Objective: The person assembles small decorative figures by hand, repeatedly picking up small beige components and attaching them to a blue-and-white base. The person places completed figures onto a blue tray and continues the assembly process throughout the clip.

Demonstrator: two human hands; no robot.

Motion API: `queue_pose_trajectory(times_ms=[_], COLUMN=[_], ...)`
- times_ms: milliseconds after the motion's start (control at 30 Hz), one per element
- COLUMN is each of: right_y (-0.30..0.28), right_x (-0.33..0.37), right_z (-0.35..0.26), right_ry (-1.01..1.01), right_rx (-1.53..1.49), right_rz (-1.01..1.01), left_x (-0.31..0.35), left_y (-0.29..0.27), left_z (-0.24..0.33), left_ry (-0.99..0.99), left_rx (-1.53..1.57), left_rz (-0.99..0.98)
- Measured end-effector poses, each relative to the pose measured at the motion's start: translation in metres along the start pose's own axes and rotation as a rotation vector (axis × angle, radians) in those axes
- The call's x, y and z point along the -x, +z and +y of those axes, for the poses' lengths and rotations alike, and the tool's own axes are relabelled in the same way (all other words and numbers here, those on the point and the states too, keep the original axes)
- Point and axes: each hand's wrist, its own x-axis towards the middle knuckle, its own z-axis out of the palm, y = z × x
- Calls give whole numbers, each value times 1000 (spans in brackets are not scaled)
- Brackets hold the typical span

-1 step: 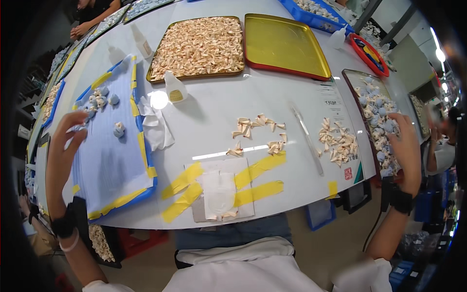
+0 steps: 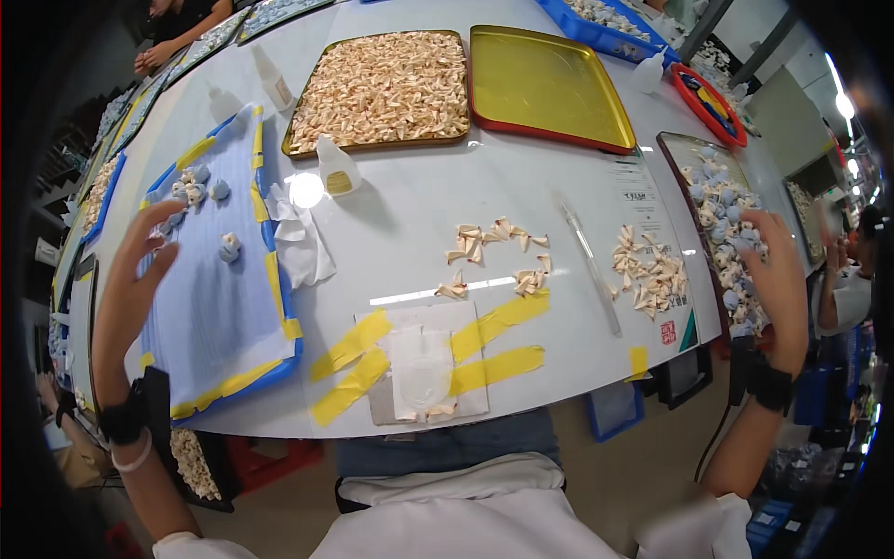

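My left hand [image 2: 138,270] is raised at the left edge of a blue-lined tray [image 2: 209,326] bordered with yellow tape. Its thumb and fingers are apart, with nothing visible between them. Just past the fingertips lies a cluster of small blue-and-white pieces [image 2: 191,186], and one more blue-and-white piece [image 2: 229,248] sits alone nearby. Over on the right, my right hand [image 2: 775,270] has its fingers spread and curved beside a tray [image 2: 672,154] heaped with blue-and-white pieces [image 2: 726,210]. It partly covers that heap, and no held thing shows.
In front of me a white pad [image 2: 419,368] is taped down with yellow strips. Small cream pointed pieces [image 2: 647,270] lie near a clear pen-like tool [image 2: 591,270]. Farther back are a squeeze bottle [image 2: 337,170], a full tray of cream pieces [image 2: 377,93] and a gold tray [image 2: 549,88].
My left hand has shifted slightly right, toward the blue-and-white cluster. My right hand has hardly moved, its fingers a little higher.
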Motion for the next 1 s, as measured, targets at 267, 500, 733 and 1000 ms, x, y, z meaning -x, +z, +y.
queue_pose_trajectory(times_ms=[267,500,733,1000], right_y=[38,45,41,22], right_x=[-31,-31,-22,13], right_z=[-73,-79,-81,-79], right_ry=[-236,-277,-264,-41], right_rx=[-401,-327,-394,-795], right_rz=[-428,-304,-55,27], left_x=[-17,0,18,88], left_y=[41,27,-1,36], left_z=[30,32,49,91], left_ry=[59,54,-87,194], left_rx=[-82,-24,45,717], left_rz=[-312,-352,-222,-205])
